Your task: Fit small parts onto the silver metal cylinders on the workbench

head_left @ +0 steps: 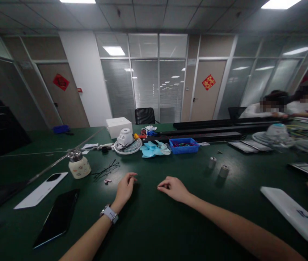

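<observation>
My left hand [125,188], with a watch on its wrist, rests on the green table [154,224] with its fingers curled loosely and nothing visible in them. My right hand [173,188] lies beside it, fingers bent inward in a loose pinch, and nothing shows in it either. A small pink piece [107,180] and a tangle of black wire [106,169] lie just left of my left hand. Farther back sit a white fan motor on its grille [126,142] and a light blue fan blade [152,149].
A white phone [41,190] and a black phone [58,217] lie at the left, by a cream jar [79,166]. A blue tray [184,145], two small metal cylinders [219,167], a white box [118,127] and a white case [297,214] are about. People work at the far right.
</observation>
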The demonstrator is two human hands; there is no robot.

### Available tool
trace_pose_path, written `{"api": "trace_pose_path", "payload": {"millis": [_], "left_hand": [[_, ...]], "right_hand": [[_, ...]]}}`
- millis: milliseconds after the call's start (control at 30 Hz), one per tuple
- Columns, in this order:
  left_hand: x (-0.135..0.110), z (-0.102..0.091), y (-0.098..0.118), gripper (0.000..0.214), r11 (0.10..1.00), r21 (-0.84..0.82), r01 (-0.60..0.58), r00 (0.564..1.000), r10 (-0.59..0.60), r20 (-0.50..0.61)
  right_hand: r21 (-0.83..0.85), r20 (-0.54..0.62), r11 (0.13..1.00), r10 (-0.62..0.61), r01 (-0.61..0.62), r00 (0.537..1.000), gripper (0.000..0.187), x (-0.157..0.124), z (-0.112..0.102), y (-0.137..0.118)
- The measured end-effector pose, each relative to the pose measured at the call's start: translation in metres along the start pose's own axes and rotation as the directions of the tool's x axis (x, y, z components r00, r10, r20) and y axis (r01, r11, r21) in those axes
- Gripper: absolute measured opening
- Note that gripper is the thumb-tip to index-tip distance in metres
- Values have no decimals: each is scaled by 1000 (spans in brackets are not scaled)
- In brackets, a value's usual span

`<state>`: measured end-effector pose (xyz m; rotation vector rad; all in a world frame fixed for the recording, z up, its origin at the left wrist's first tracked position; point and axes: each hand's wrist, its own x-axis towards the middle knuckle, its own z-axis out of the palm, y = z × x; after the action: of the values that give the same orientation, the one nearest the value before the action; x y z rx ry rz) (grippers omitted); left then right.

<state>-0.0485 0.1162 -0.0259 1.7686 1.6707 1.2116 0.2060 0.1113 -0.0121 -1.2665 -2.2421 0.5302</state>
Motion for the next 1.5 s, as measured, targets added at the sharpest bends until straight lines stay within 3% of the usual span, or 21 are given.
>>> {"api": "trace_pose_path", "payload": {"millis": [67,133,167,200,267,333,467,600,867,1033,1167,1300,1333,1400,1500], "left_hand": [[1,0,0,35,1000,15,7,1000,-7,13],[2,0,1,36,1000,21,10,1000,-11,27],[2,0,0,37,1000,23,12,999,-13,34],[3,0,0,37,1000,25,13,999,-14,38],[3,0,-1,38,999,35,17,999,-18,38],[4,0,-1,38,999,47,15,999,-17,38],[4,0,-1,37,998,68,4,999,-7,41],[4,-1,-2,37,997,74,-3,999,0,45],[3,-1,-2,37,997,75,-8,999,4,42],[3,0,0,37,997,82,-14,999,11,39],[2,0,0,37,994,106,-11,999,5,54],[3,-1,2,37,993,122,-6,998,-1,57],[3,-1,2,37,992,124,-4,998,-3,57],[3,-1,2,37,992,126,2,998,-9,55],[3,-1,2,36,992,125,-2,998,-6,56]], "right_hand": [[-22,-93,997,68,-70,993,30,-29,-37,33],[-60,-274,982,158,-181,949,37,-57,-80,71],[-78,-389,965,203,-252,898,41,-69,-101,90],[-97,-516,934,249,-345,820,45,-79,-121,107],[-119,-669,869,287,-481,685,49,-94,-153,134],[-139,-701,816,319,-561,638,49,-101,-170,150],[-163,-627,760,412,-629,661,42,-101,-170,159],[-143,-619,730,461,-669,636,42,-98,-163,158],[-172,-683,709,415,-684,601,39,-99,-162,149],[-182,-635,713,440,-677,634,41,-99,-163,157],[-152,-595,701,498,-697,631,45,-100,-163,164],[-257,-692,700,348,-667,632,59,-95,-170,158],[-308,-706,692,293,-652,645,63,-90,-173,154],[-416,-657,676,240,-609,715,65,-75,-178,149],[-508,-481,647,334,-568,811,65,-48,-184,148]]}}
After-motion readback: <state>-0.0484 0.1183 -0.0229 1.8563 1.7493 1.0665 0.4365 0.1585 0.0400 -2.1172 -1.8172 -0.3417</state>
